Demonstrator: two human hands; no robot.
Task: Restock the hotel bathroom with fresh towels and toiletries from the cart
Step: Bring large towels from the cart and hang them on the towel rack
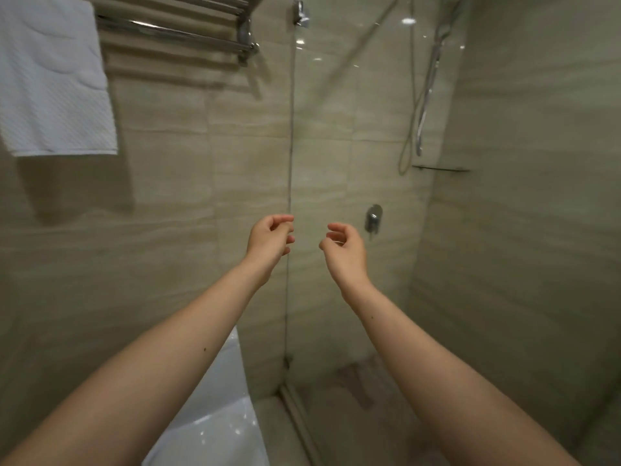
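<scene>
Up and far to the left of the fingers, a white towel (53, 82) hangs over a chrome towel rack (174, 31) fixed to the beige tiled wall (168, 196). Its lower hem hangs free, well above finger level and well apart from both hands.

Both arms are bare and extended forward.
- Left hand (268, 238): the fingers (282, 219) are loosely curled, the thumb lies close to the fingertips, and nothing is held.
- Right hand (344, 250): the fingers (336, 227) are loosely curled and slightly spread, and nothing is held.

The two hands are near each other at about the same height and do not touch.

The vertical edge of a glass shower panel (290, 146) runs directly behind the left fingertips. Whether they touch the glass cannot be told.

Just to the right of the right fingers, a chrome mixer valve (373, 218) sits on the shower wall behind the glass. Above and to the right of the right fingers, a shower hose (425, 95) hangs down the same wall. A narrow glass shelf (440, 168) is mounted near the hose's lower loop.

Below the left fingers, partly hidden under the left forearm, stands a glossy white fixture (215, 425); its type cannot be told. Below the right fingers, the shower floor (356, 381) shows a darker patch behind the threshold.
</scene>
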